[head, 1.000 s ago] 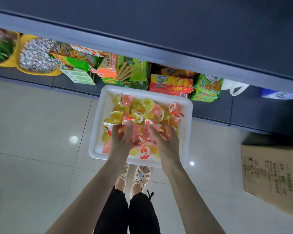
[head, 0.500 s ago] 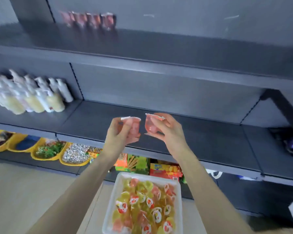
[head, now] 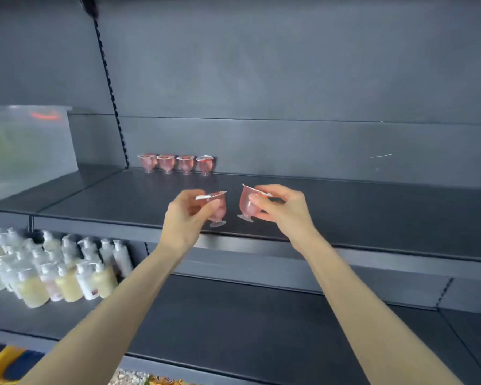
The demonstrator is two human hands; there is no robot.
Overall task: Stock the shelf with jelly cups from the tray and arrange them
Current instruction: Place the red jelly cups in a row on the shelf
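L cup (head: pixel 219 207) + R cup (head: pixel 245 203) now over dark shelf (head: pixel 372 215).

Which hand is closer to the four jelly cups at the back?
Left. The left hand is in front of the four jelly cups; the right hand is farther right.

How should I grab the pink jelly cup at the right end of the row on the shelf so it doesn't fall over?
Pinch the round bowl of the end jelly cup, just under its lid, coming from the front-right. That side is free; the neighbour cup stands close on its left, the back wall behind. Its foot is narrow, so pushing might tip it.
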